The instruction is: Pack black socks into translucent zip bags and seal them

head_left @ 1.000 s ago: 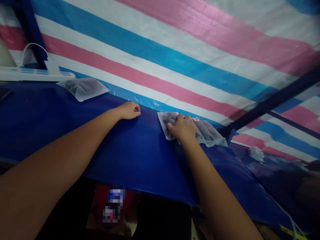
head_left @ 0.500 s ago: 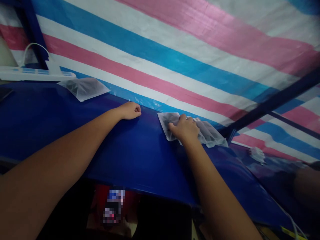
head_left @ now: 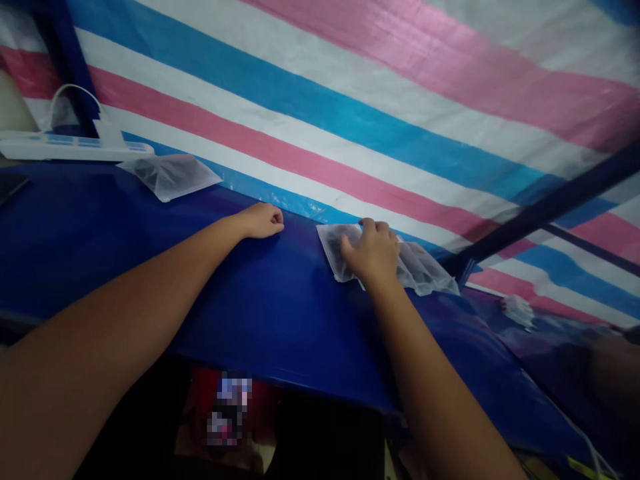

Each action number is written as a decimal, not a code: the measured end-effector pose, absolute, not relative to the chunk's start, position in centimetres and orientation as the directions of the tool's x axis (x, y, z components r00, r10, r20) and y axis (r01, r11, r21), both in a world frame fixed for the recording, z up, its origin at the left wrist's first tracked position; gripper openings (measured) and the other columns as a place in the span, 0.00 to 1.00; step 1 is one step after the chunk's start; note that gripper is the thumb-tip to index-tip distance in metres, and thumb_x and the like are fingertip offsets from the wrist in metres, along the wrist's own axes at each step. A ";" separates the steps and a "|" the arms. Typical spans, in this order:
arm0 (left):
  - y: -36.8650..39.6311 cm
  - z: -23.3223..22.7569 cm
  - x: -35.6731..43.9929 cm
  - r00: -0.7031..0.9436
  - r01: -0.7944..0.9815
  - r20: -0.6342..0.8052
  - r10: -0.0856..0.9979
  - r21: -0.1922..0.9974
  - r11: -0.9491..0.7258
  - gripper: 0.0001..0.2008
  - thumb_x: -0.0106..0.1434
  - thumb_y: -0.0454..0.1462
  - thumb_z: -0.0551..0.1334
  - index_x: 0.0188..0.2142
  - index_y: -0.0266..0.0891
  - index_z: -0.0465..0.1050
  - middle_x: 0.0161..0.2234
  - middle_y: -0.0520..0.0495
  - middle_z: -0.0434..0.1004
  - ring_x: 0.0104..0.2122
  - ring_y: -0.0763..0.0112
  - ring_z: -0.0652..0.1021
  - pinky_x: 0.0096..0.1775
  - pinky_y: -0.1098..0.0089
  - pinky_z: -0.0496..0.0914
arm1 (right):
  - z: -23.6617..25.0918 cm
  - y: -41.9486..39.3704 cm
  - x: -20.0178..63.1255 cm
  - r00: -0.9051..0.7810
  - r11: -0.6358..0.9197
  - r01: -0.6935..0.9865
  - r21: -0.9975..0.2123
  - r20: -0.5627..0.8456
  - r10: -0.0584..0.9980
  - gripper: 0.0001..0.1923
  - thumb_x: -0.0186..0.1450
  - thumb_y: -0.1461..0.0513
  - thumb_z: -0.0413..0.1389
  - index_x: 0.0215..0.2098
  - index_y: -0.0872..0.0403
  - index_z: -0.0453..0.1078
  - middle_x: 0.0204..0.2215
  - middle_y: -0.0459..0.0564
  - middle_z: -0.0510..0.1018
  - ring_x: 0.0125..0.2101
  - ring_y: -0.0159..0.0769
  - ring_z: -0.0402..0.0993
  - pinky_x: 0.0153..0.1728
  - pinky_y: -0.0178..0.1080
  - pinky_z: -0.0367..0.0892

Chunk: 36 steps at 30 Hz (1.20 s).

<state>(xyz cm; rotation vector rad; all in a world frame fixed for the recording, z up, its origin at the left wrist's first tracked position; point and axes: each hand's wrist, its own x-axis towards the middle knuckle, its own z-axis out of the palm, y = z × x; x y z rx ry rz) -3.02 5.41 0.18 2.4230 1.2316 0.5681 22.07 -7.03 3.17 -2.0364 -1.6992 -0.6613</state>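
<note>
My right hand [head_left: 373,253] lies on a small stack of clear plastic pouches [head_left: 425,270] with dark contents, at the far edge of the blue table [head_left: 150,267]. Its fingers curl over the top pouch, pressing or gripping it. My left hand [head_left: 263,220] rests as a loose fist on the blue tabletop, a little left of the stack, holding nothing. Another single clear pouch [head_left: 170,175] lies far left near the wall.
A white power strip [head_left: 70,148] with a plugged cable sits at the far left edge. A striped pink, white and blue tarp [head_left: 350,120] forms the wall behind. A dark blue frame bar [head_left: 545,207] slants at the right. A small crumpled white piece [head_left: 517,310] lies farther right.
My right hand has slid slightly farther forward over the stack of pouches, fingers reaching toward its far edge. My left hand has stayed put.
</note>
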 end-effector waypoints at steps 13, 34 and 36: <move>5.1 0.3 -3.0 0.547 0.682 0.190 0.815 0.465 -0.565 0.13 0.60 0.44 0.61 0.41 0.43 0.78 0.39 0.47 0.82 0.35 0.65 0.79 0.35 0.68 0.68 | 2.1 -6.3 21.7 -0.245 0.331 0.942 -0.050 0.570 0.784 0.19 0.66 0.57 0.53 0.52 0.55 0.73 0.53 0.62 0.75 0.56 0.54 0.69 0.57 0.53 0.63; 5.1 0.4 -3.0 0.552 0.678 0.186 0.813 0.468 -0.568 0.13 0.60 0.45 0.62 0.40 0.43 0.79 0.38 0.48 0.82 0.35 0.66 0.79 0.35 0.69 0.68 | 2.8 -7.1 20.3 -0.381 0.406 0.901 -0.154 0.170 0.909 0.14 0.67 0.58 0.53 0.45 0.53 0.77 0.41 0.54 0.82 0.40 0.43 0.77 0.42 0.44 0.67; 5.1 0.3 -3.0 0.554 0.677 0.186 0.811 0.467 -0.569 0.13 0.60 0.45 0.62 0.40 0.43 0.79 0.38 0.48 0.82 0.34 0.66 0.79 0.34 0.69 0.67 | 2.7 -7.0 20.3 -0.376 0.400 0.903 -0.154 0.166 0.912 0.14 0.68 0.58 0.53 0.46 0.53 0.77 0.42 0.54 0.82 0.40 0.43 0.77 0.42 0.44 0.67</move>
